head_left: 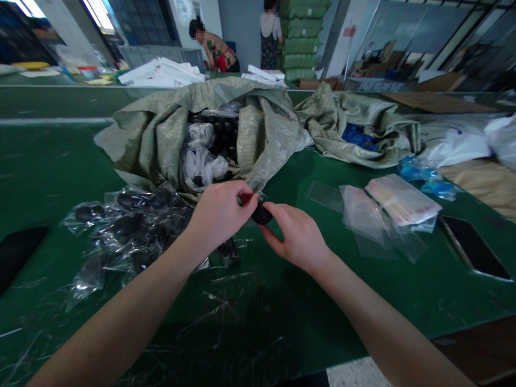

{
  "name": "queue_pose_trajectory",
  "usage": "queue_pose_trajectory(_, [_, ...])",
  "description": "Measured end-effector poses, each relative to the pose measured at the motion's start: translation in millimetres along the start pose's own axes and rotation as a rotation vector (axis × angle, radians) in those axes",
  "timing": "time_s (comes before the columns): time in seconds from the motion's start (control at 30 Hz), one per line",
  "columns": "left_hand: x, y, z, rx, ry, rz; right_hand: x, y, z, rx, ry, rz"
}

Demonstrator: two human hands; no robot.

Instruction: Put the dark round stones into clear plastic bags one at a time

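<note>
Between my two hands, over the green tabletop, is a small rounded black object; its exact kind does not show. My left hand pinches at its upper left side, where a bit of clear film seems to show. The fingers of my right hand close on its right side. Left of my hands lies a heap of black pieces in clear plastic bags. Behind it, an open woven sack holds many dark rounded pieces and some clear bagged ones.
A second woven sack with blue pieces lies at the back right. Flat clear bags are stacked to the right, near a phone. A black item lies at far left. Two people are beyond the table.
</note>
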State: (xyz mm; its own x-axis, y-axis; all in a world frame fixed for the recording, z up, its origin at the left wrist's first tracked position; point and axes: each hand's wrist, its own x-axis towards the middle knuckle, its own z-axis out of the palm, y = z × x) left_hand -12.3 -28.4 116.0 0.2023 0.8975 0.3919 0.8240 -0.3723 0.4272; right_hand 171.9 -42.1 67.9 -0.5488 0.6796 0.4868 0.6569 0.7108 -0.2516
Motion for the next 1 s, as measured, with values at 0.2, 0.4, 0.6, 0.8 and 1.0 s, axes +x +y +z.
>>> queue_pose_trajectory(0.2, [-1, -2, 1.6, 0.047, 0.016, 0.054, -2, 1, 5, 0.023, 0.047, 0.044])
queue_pose_trajectory(0.4, [-1, -5, 2.8, 0.071, 0.037, 0.136, -3, 8, 9, 0.180, 0.114, 0.051])
queue_pose_trajectory(0.6, [-2, -4, 2.7, 0.166, 0.031, 0.157, -1, 10, 10, 0.168, 0.106, 0.022])
queue_pose_trajectory(0.8, [-4, -2, 1.6, 0.187, 0.000, 0.150, -3, 13, 14, 0.090, 0.193, 0.100])
queue_pose_trajectory(1.0, [-7, 2, 6.7, 0.188, -0.037, 0.198, -1, 14, 17, 0.050, 0.215, 0.113])
